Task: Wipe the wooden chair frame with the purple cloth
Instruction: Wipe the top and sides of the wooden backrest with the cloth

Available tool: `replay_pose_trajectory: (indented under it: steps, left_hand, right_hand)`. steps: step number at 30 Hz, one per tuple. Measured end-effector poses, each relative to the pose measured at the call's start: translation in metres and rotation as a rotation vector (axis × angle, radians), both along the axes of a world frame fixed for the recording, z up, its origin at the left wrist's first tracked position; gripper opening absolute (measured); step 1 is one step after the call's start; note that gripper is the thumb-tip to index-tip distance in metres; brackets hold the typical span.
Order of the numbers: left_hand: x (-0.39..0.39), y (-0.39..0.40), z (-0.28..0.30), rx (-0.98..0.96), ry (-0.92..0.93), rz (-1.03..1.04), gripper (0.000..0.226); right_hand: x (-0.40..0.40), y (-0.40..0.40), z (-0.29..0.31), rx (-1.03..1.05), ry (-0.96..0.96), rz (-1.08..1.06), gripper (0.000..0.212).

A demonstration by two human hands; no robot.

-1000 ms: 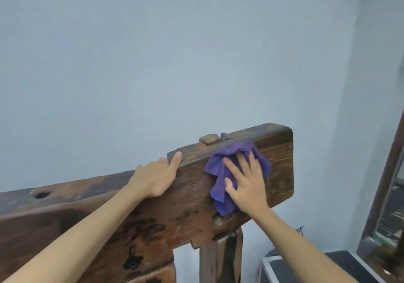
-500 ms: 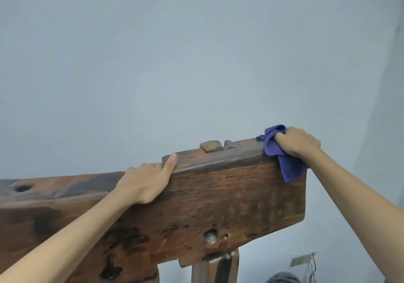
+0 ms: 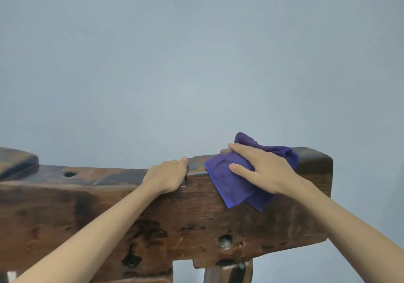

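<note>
A thick, dark wooden chair frame beam (image 3: pixel 166 215) runs across the lower half of the view, worn and stained, with holes in its top and face. The purple cloth (image 3: pixel 231 182) is draped over the beam's top edge near the right end and hangs down the front face. My right hand (image 3: pixel 262 169) lies flat on the cloth with fingers spread, pressing it against the wood. My left hand (image 3: pixel 167 176) rests on the top edge just left of the cloth, fingers curled over the wood, holding nothing else.
A plain pale blue-grey wall (image 3: pixel 196 64) stands close behind the beam. A wooden post (image 3: pixel 228 270) supports the beam from below on the right. A raised rounded wooden part (image 3: pixel 17 161) sits at the beam's far left end.
My right hand slid the cloth from the beam's right end corner leftward along the top edge and opened flat on it. The left hand stayed put; the view shifted.
</note>
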State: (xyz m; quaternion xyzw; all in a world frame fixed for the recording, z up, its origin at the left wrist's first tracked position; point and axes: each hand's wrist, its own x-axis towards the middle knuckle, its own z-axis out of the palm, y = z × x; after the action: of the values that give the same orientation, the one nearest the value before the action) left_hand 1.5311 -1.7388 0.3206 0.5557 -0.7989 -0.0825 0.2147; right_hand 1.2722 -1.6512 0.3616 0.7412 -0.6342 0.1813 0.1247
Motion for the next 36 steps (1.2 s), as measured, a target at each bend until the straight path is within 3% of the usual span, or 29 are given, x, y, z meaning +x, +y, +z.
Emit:
replay_pose_trajectory:
  steps: [3, 6, 11, 13, 14, 16, 19, 24, 27, 29, 32, 36]
  left_hand:
    - [-0.001, -0.004, -0.006, -0.029, 0.098, 0.046, 0.023]
    - [-0.004, -0.004, -0.006, -0.027, 0.136, 0.06, 0.023]
    - [0.006, -0.004, 0.006, 0.087, 0.31, 0.08, 0.023]
    - [0.01, -0.006, 0.009, 0.116, 0.437, 0.126, 0.026]
    - [0.01, -0.006, 0.01, 0.12, 0.457, 0.142, 0.031]
    - [0.01, -0.004, 0.012, 0.157, 0.443, 0.134, 0.061]
    - [0.007, 0.001, 0.011, 0.162, 0.449, 0.135, 0.098]
    - [0.002, -0.001, 0.005, 0.111, 0.285, 0.11, 0.084]
    - [0.005, -0.005, 0.006, 0.137, 0.428, 0.173, 0.102]
    - [0.005, -0.003, 0.008, 0.078, 0.444, 0.149, 0.091]
    - [0.004, -0.001, 0.008, -0.007, 0.399, 0.126, 0.063]
    - [0.001, 0.001, 0.009, 0.0, 0.426, 0.161, 0.061]
  right_hand:
    - [0.007, -0.039, 0.017, 0.125, 0.014, -0.269, 0.071]
    - [0.044, -0.084, 0.027, 0.281, 0.102, -0.351, 0.066]
    - [0.136, -0.107, 0.025, 0.468, 0.149, -0.12, 0.053]
    - [0.152, -0.094, 0.017, 0.44, 0.172, -0.016, 0.048]
    - [0.151, -0.083, 0.012, 0.371, 0.184, 0.032, 0.046]
    - [0.139, -0.059, -0.001, 0.223, 0.187, 0.117, 0.044]
    - [0.114, -0.034, -0.008, 0.215, 0.143, 0.095, 0.058]
    - [0.097, -0.057, 0.005, 0.28, 0.108, -0.052, 0.068]
    - [0.104, -0.098, 0.021, 0.521, 0.129, -0.08, 0.069]
    - [0.112, -0.117, 0.028, 0.602, 0.097, -0.115, 0.072]
    - [0.119, -0.123, 0.03, 0.621, 0.035, -0.131, 0.072]
    - [0.111, -0.107, 0.031, 0.509, 0.121, -0.087, 0.071]
